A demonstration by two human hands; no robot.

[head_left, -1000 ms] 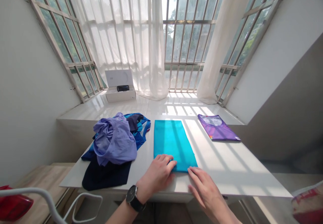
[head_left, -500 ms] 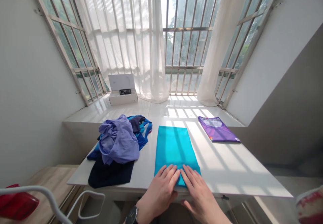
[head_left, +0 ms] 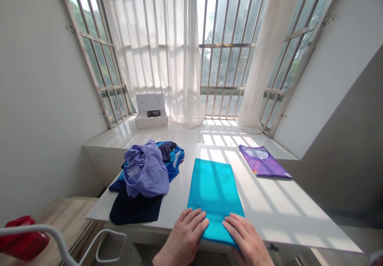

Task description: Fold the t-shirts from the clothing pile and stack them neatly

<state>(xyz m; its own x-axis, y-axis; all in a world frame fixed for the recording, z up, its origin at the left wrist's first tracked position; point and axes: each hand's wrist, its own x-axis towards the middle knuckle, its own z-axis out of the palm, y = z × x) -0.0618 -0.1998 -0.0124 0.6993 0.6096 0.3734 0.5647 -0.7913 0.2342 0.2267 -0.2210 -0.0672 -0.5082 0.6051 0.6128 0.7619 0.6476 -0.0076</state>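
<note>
Our left hand [head_left: 189, 233] and right hand [head_left: 247, 237], apart, touch turquoise cloth [head_left: 214, 192] lengthwise twelve-to-six, grip unclear. The two-o'clock label [head_left: 289, 175] is illegible.

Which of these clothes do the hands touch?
The turquoise cloth, between the purple garment and the heaped clothes; the left hand and right hand touch only it.

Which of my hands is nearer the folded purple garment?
Right. Your right hand is at the right edge of the turquoise cloth, left of the purple garment and nearer you; your left hand is farther left, at the cloth's left edge.
</note>
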